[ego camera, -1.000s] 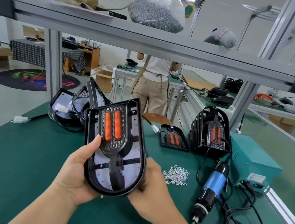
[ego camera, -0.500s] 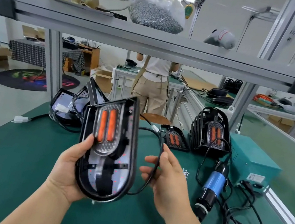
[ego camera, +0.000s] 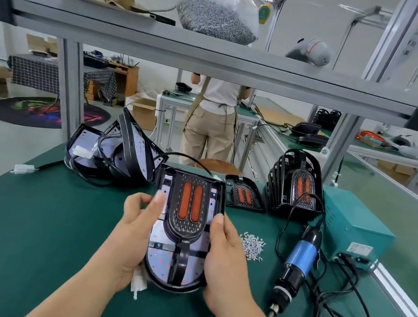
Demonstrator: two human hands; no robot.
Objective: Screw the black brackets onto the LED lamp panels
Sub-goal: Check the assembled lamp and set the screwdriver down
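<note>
Black-rimmed LED lamp panel (ego camera: pixel 174 264) lies low over the green worktop (ego camera: pixel 23 223), held at its long sides: the left hand (ego camera: pixel 133 231) and right hand (ego camera: pixel 223 261) each form a grip pinching an edge. Its long axis runs away from the person, flat end far, rounded end near. The loose black bracket (ego camera: pixel 189 210) could slip out of alignment if the panel tilts, and the trailing white connector (ego camera: pixel 137 282) might snag underneath.

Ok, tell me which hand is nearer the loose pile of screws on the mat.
Right. The right hand grips the lamp panel's right edge, just left of the screws; the left hand holds the panel's far side.
</note>
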